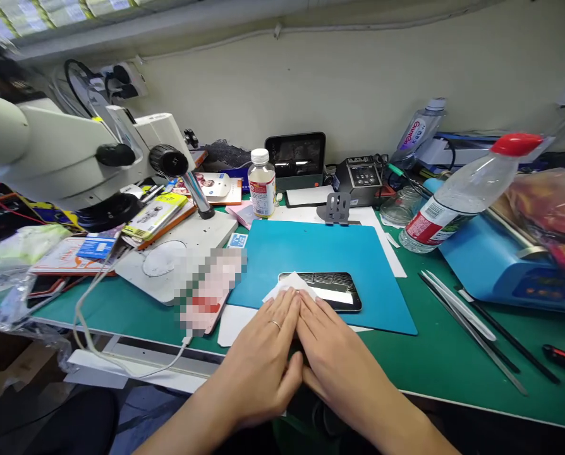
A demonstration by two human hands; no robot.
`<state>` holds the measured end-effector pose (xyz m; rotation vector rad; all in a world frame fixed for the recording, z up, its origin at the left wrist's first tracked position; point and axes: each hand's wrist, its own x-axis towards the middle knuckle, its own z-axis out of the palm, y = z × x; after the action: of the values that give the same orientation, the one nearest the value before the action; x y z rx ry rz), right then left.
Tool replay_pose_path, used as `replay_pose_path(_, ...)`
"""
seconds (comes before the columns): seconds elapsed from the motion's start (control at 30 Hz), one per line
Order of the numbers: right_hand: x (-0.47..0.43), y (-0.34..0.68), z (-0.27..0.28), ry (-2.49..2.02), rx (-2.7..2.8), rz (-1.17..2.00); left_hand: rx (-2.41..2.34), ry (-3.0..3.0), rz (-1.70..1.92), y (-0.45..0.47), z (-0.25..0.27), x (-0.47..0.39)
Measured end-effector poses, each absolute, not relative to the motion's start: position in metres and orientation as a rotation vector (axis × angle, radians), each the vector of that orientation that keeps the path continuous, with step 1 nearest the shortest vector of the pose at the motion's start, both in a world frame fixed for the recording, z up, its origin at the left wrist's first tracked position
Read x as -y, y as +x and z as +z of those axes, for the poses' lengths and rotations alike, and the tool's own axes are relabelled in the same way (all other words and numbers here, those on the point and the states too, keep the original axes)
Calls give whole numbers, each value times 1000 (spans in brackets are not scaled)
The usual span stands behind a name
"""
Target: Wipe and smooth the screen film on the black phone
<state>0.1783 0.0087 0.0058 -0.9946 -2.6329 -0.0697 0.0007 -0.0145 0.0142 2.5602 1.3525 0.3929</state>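
A smartphone (349,292) with a glossy dark screen lies face up near the front of the blue mat (282,243). Its left part is covered by a folded white wipe (292,280). My left hand (266,341), with a ring on one finger, presses its closed-together fingertips on the wipe from the left. From the right, my right hand (332,341) does the same, its fingertips meeting those of the left. Both thumbs are tucked in under the palms, and the phone's left lower edge is hidden by the fingers.
Left stand a microscope (74,151) and a pixelated pink phone (216,287) on a white cable (169,363). Behind the mat are a small bottle (262,189) and a phone stand (335,207). Right lie tweezers (462,306), a red-capped bottle (462,199) and a blue machine (491,259).
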Motion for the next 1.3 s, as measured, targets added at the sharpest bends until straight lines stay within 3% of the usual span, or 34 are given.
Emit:
replay_pose_path(0.4, -15, 224, 17, -1235, 2786, 117, -1279, 2602, 443, 47, 6, -9)
replay_pose_path(0.73, -5, 253, 12, -1276, 2765, -82, -1230, 2617, 339, 78, 11, -9)
replay_pose_path(1.0, -32, 262, 9, -1272, 2746, 99, -1353, 2613, 241, 90, 15, -36)
replay_pose_path(1.3, -9, 233, 8, -1196, 2758, -25, -1380, 2665, 249, 59, 16, -5)
